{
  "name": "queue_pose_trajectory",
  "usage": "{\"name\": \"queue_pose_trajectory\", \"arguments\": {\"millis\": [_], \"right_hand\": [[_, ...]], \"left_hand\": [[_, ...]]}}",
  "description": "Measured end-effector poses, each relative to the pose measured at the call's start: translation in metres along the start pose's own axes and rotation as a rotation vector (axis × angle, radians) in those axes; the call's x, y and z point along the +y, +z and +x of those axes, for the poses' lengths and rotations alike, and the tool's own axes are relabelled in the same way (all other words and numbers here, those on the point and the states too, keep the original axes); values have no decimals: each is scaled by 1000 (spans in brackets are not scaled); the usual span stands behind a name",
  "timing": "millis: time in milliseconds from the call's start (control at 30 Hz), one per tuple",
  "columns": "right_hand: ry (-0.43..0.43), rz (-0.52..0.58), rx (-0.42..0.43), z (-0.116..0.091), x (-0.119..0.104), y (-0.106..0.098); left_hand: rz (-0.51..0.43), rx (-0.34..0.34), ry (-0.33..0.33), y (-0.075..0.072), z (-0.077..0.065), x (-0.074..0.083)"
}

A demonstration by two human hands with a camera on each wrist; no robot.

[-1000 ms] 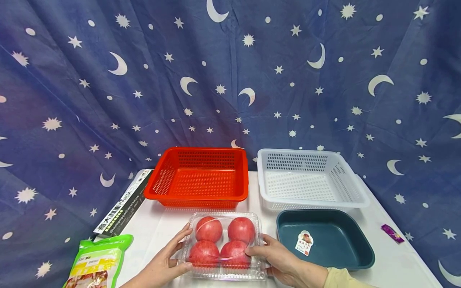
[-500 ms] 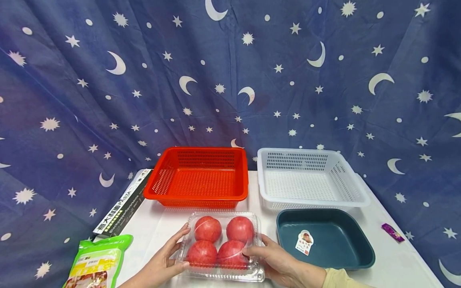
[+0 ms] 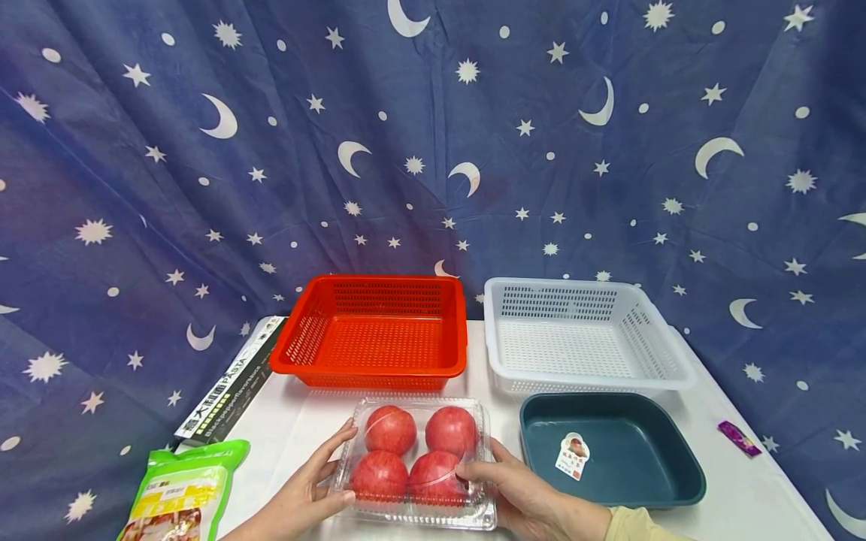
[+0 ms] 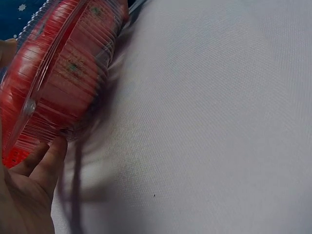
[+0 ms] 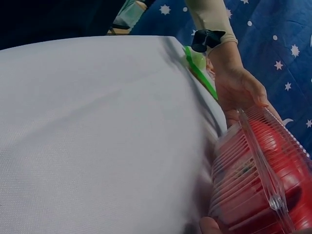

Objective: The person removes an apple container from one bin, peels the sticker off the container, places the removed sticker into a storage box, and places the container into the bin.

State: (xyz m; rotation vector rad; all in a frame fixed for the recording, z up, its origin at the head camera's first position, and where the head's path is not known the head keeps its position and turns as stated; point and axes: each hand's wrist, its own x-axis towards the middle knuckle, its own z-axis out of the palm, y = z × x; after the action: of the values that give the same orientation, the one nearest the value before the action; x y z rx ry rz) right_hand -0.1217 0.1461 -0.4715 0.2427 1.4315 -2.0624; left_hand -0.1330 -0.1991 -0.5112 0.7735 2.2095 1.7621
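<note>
clear box (image 3: 418, 460) — cropped in both wrist views

The right hand (image 3: 517, 488) was bare. Behind it was a pale yellow sleeve (image 3: 639, 524), plain and softly creased, its edge stopping short of the hand. The left hand (image 5: 243, 92) was bare too, and behind it was a beige sleeve (image 5: 209, 17) of plain cloth, with 1 dark, lobed piece (image 5: 207, 40) near its end, the finer detail too dark to tell.
</note>
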Motion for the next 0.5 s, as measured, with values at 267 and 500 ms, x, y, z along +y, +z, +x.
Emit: {"name": "queue_pose_trajectory", "arguments": {"millis": [267,500], "right_hand": [[-18,5,-6,1,4,-1],[-24,22,-9,2,6,-2]], "left_hand": [[2,0,-26,-1,1,3],[4,0,-43,-2,2,6]]}}
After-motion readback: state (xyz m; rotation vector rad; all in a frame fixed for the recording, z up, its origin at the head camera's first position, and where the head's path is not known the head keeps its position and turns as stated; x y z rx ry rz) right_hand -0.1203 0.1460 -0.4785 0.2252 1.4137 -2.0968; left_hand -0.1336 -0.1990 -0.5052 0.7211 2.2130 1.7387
